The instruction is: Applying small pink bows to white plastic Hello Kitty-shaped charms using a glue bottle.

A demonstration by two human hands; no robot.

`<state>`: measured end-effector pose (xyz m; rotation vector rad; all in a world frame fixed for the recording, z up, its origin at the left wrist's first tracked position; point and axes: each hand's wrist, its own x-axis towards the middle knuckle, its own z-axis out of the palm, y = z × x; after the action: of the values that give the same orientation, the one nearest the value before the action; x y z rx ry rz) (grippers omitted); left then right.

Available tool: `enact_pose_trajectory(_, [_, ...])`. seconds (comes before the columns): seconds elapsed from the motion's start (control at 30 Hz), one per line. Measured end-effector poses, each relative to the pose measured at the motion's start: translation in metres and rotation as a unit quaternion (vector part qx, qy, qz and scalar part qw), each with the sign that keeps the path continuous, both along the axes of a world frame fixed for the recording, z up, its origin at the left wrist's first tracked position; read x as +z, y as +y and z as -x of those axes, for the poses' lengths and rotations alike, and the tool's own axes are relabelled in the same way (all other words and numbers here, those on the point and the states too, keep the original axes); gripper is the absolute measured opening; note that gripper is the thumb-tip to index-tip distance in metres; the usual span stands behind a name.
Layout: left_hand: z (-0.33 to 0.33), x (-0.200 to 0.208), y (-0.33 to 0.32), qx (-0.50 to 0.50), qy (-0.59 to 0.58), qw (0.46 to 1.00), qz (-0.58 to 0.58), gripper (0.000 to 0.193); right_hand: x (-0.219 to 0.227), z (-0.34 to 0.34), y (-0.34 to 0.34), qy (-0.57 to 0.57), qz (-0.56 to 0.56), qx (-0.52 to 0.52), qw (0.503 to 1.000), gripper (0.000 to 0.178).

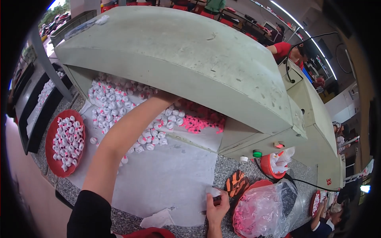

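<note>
My left arm reaches under the grey-green metal hood [190,59], over a heap of small white rounded pieces with pink bits [111,107]. Only the back part of my left hand [168,98] shows at the hood's edge; its fingers are hidden in shadow. To the right of that hand, inside the opening, lies a pile of small bright pink pieces [198,123]. My right hand [218,208] is at the front, by the right edge of the white sheet [158,178]. Thumb and fingers pinch a small white piece [214,192] that looks thin and soft.
A red dish of white pieces [61,170] stands left. At right are an orange-and-black striped cloth [237,183], a red bowl with a plastic bag [258,206] and a red basket [271,170]. Knobs [257,153] jut from the hood. Other people work beyond and at right.
</note>
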<state>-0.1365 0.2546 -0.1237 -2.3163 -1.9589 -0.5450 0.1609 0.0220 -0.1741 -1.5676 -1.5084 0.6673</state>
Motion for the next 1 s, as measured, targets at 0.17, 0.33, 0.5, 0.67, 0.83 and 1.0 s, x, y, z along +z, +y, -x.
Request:
enact_pose_trajectory(0.17, [-0.038,0.008,0.018,0.009,-0.044,0.999,-0.014,0.032,-0.008,0.001,-0.002,-0.023,-0.019,0.034,0.999,0.024])
enact_pose_trajectory(0.33, [-0.11,0.006,0.016,0.013,-0.075,0.997,-0.034,0.032,0.023,0.008,-0.002,-0.014,0.094,0.021,0.995,0.026])
enact_pose_trajectory(0.5, [-0.075,-0.002,0.026,-0.005,-0.103,0.993,-0.057,0.033,0.021,0.003,0.002,-0.039,0.017,0.028,0.999,0.023])
enact_pose_trajectory(0.67, [0.026,-0.018,0.013,-0.021,-0.121,0.989,-0.086,0.033,0.016,0.003,0.004,-0.063,-0.003,0.042,0.997,0.023])
enact_pose_trajectory(0.83, [0.06,-0.012,0.016,-0.04,-0.142,0.983,-0.108,0.033,0.019,0.004,0.002,-0.05,-0.006,0.042,0.998,0.023])
enact_pose_trajectory(1.0, [0.016,-0.018,0.014,-0.051,-0.163,0.976,-0.137,0.033,0.019,0.003,0.002,-0.071,-0.009,0.051,0.996,0.023])
